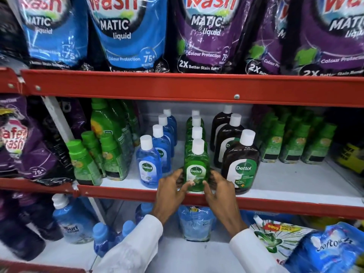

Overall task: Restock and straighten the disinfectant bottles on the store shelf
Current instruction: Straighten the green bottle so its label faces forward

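Front of the middle row on the white shelf board with the red metal lip: a small green translucent plastic disinfectant bottle with a white screw cap, upright, at the very edge, label facing out. Behind it, three more green bottles of the same kind in single file. To its left a file of blue translucent bottles with white caps; to its right a file of larger dark brown bottles with green labels; each front bottle just beside the green one but apart from it.

Probably light, stiff-walled and full of liquid, so top-steady only while kept upright; smooth plastic and glossy label likely slippery. Best taken low on the flat sides of the body, below the shoulder, never by the cap. Little room either side, so a wide turn risks nudging a neighbour.

Left hand and right hand raised from below the shelf lip, wrists bent up, white sleeves at the forearms. Fingers of both hands curled and half closed, cupping the lower body of the green front bottle from either side, thumbs in front near the label. Seemingly squaring it up, not lifting.
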`<state>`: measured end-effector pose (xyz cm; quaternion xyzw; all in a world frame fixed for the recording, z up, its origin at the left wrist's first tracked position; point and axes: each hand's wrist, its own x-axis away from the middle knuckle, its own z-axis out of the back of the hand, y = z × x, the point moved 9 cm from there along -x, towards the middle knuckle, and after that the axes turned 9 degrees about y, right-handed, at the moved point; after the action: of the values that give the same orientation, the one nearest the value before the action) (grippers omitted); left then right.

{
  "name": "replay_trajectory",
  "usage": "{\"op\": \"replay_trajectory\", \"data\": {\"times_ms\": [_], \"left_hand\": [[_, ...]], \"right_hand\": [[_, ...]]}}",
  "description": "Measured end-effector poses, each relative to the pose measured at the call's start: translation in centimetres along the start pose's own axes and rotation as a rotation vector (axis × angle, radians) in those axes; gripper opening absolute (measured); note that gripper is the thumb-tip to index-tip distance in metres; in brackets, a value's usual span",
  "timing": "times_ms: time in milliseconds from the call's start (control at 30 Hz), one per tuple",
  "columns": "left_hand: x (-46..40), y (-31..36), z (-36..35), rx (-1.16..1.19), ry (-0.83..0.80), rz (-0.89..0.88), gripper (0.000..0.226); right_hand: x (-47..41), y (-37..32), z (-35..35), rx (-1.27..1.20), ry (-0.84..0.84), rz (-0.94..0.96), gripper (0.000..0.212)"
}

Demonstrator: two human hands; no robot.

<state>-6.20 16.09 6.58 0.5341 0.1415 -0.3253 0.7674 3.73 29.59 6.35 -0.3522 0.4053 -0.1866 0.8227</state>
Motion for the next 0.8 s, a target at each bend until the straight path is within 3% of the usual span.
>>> {"op": "replay_trajectory", "data": {"times_ms": [200, 300, 367, 467, 567, 700, 800], "left_hand": [[0.0, -0.2, -0.1, -0.004, -0.032, 0.0, 0.034], [0.5, 0.3, 0.0, 0.067, -0.057, 0.029, 0.038], [1.2, 0.5, 1.8, 0.049, 0.052, 0.044, 0.042], [3.3, 1.2, 7.9, 0.005, 0.414, -0.036, 0.027], [3.0, -0.9, 12.3, 0.016, 0.565, 0.015, 0.034], [-0.1, -5.4, 11.8, -0.123, 0.275, 0.135, 0.068], [-1.0, -6.3, 10.6, -0.099, 0.097, 0.127, 0.048]], "right_hand": [[0.3, -0.3, 0.6, -0.033, 0.076, -0.032, 0.036], [1.3, -0.1, 1.6, -0.071, 0.196, -0.096, 0.042], [2.3, -0.7, 3.2, -0.103, 0.353, -0.104, 0.04], [3.6, -4.2, 4.3, -0.137, 0.5, 0.061, 0.027], [3.3, -7.0, 0.4, -0.177, 0.326, 0.123, 0.028], [2.0, -7.8, -7.2, -0.141, -0.005, 0.058, 0.043], [1.2, -7.4, -10.0, -0.072, -0.082, 0.024, 0.039]]}}
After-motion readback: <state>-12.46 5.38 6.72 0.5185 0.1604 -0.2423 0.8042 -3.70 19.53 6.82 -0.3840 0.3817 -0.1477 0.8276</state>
